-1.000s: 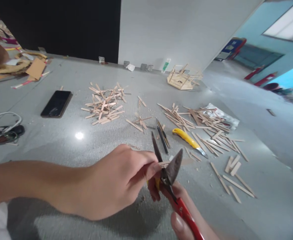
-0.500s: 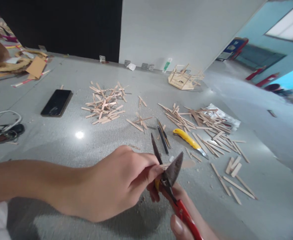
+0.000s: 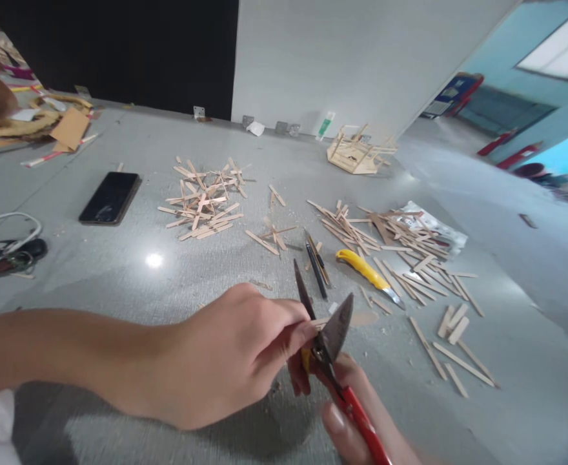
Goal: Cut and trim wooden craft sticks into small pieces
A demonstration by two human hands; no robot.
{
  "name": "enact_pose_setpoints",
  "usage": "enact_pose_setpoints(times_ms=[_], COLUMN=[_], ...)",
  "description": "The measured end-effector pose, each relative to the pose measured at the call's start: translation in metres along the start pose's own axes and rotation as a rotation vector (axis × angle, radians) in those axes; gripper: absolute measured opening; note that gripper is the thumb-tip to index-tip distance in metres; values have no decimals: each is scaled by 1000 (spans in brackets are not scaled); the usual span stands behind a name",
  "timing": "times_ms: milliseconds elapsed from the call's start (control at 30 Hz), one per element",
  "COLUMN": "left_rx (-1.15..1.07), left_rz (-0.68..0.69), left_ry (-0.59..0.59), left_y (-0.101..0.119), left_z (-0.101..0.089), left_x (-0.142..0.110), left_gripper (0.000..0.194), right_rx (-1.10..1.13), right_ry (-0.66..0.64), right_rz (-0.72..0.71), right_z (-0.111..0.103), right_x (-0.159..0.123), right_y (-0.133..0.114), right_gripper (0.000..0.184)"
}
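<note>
My left hand (image 3: pixel 245 352) pinches a flat wooden craft stick (image 3: pixel 364 318) between thumb and fingers. The stick passes between the spread blades of the shears (image 3: pixel 335 329), and its rounded end sticks out to the right. My right hand (image 3: pixel 356 400) is wrapped around the red handle of the shears; the lower handle is partly hidden behind my left fingers. Just beyond the blades lie a black pen-like tool (image 3: pixel 315 268) and a yellow-handled cutter (image 3: pixel 368 270). Short cut pieces of stick (image 3: pixel 453 321) rest to the right.
Loose craft sticks form one pile (image 3: pixel 204 197) at centre left and another (image 3: pixel 410 239) at right, beside a plastic bag (image 3: pixel 451 236). A phone (image 3: pixel 110 198) lies at left, near a white cable (image 3: pixel 27 219). A wooden stick frame (image 3: pixel 359 154) stands by the wall panel.
My right thumb has shifted slightly to the left along the red handle. The blades sit a touch closer together, and the stick stays between them.
</note>
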State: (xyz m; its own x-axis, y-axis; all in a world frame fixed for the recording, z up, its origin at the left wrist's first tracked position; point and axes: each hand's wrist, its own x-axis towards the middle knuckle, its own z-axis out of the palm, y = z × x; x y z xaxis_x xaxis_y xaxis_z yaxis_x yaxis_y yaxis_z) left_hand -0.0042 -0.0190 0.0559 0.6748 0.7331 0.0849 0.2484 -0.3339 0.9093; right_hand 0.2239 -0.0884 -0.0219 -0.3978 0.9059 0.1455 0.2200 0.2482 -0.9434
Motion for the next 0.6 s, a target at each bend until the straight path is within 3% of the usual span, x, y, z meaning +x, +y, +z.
enact_pose_setpoints(times_ms=[100,200,400,600], left_rx=[-13,-4,15,-7], left_rz=[5,22,44,17], left_ry=[-1,-5,0,-23], left_y=[0,-1,-2,-2], left_z=[1,1,-2,-4], left_x=[1,2,3,3], left_gripper=[42,40,39,35], right_rx=[-16,-32,63,133], right_ry=[2,38,30,51], right_rz=[75,97,195,204], right_z=[1,5,14,17], right_x=[0,4,15,18], right_y=[-2,-7,-20,-23], right_gripper=[27,26,39,42])
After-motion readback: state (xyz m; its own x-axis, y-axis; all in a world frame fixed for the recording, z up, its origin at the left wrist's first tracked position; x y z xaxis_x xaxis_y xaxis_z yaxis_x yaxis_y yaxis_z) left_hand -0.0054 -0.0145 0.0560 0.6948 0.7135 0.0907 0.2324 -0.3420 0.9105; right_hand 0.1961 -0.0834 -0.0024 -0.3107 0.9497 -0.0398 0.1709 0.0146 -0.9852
